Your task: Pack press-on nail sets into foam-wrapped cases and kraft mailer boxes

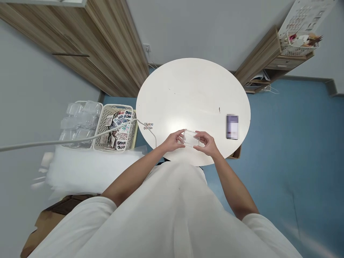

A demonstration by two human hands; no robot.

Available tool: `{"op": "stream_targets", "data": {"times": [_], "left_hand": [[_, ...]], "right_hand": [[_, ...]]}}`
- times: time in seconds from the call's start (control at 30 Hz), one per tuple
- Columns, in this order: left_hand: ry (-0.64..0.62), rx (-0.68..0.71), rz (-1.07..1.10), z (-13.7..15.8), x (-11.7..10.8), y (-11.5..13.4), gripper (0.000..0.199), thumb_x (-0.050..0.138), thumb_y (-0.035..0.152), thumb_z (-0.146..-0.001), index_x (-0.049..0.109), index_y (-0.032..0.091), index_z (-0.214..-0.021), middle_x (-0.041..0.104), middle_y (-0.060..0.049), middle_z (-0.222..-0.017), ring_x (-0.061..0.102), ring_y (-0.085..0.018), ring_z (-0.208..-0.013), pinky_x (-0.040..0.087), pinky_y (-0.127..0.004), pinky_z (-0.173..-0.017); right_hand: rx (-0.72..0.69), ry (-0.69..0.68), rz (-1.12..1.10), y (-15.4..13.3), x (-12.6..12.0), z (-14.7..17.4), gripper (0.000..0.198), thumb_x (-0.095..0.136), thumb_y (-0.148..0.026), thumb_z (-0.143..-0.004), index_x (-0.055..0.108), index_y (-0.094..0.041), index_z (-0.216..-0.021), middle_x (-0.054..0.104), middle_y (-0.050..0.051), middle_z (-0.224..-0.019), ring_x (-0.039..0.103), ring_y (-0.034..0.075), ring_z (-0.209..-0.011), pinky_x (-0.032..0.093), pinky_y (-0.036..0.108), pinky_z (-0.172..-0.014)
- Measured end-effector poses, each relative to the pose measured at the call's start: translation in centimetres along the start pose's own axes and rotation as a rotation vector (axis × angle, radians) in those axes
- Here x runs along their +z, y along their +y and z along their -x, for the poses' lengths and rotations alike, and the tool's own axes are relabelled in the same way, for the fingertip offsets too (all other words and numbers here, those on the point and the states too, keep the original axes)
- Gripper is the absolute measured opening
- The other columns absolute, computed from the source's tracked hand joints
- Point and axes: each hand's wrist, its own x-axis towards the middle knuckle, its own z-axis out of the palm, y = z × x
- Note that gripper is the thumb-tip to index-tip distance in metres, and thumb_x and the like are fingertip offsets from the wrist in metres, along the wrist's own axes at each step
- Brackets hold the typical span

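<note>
Two ends of a clear plastic box (190, 139) are gripped by the fingers of the left hand (172, 142) and right hand (208, 144), at the near edge of the oval white table (192, 86); uneven squeezing could make it slip off.

On the white oval table (193, 89), two rows of small coloured pieces (148, 125) are laid by the left edge; near the right edge a blurred purple-and-white rectangular item (232, 127) is placed, and a small dark mark (219, 110) is seen farther in.
</note>
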Motion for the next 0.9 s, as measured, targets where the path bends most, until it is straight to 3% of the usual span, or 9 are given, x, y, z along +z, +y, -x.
{"op": "stream_targets", "data": {"times": [0.2,0.37,0.47,0.67,0.9], "left_hand": [[-0.048,-0.084,0.079,0.1,0.6,0.8,0.087,0.073,0.022,-0.060,0.031,0.028,-0.136,0.053,-0.006,-0.108,0.057,-0.009,-0.073,0.044,-0.026,-0.069],[-0.061,-0.197,0.251,0.3,1.1,0.8,0.094,0.071,0.022,-0.065,0.015,0.033,-0.140,0.050,-0.009,-0.119,0.060,-0.013,-0.086,0.043,-0.033,-0.081],[0.023,-0.258,0.257,0.5,1.4,0.7,0.087,0.072,0.024,-0.065,0.025,0.028,-0.138,0.054,-0.009,-0.112,0.062,-0.014,-0.084,0.043,-0.034,-0.080],[0.052,-0.306,0.254,0.5,1.8,0.5,0.059,0.069,0.032,-0.068,0.046,0.023,-0.122,0.060,-0.006,-0.097,0.063,-0.017,-0.085,0.044,-0.034,-0.077],[0.131,-0.279,0.148,-0.1,2.8,-0.9,0.049,0.072,0.026,-0.063,0.055,0.017,-0.108,0.063,-0.005,-0.086,0.061,-0.015,-0.080,0.044,-0.035,-0.081]], "right_hand": [[0.067,-0.005,-0.104,0.4,-0.5,-0.2,0.048,0.078,-0.037,-0.052,0.059,-0.024,-0.094,0.053,0.007,-0.118,0.058,0.021,-0.098,0.044,0.041,-0.091],[-0.002,0.024,-0.050,1.2,-0.9,-0.1,0.046,0.078,-0.036,-0.053,0.059,-0.024,-0.094,0.053,0.007,-0.113,0.054,0.021,-0.103,0.043,0.039,-0.092],[-0.013,0.038,-0.009,1.5,-1.0,0.1,0.047,0.078,-0.036,-0.053,0.059,-0.025,-0.094,0.053,0.007,-0.110,0.051,0.023,-0.107,0.042,0.039,-0.092],[-0.015,0.011,0.010,1.7,-1.4,0.1,0.048,0.078,-0.040,-0.052,0.059,-0.025,-0.093,0.054,0.007,-0.108,0.049,0.025,-0.109,0.042,0.041,-0.092],[0.145,0.083,-0.139,2.7,-1.4,-0.8,0.044,0.055,-0.061,-0.070,0.056,-0.025,-0.095,0.058,0.003,-0.098,0.060,0.018,-0.080,0.045,0.036,-0.081]]}}
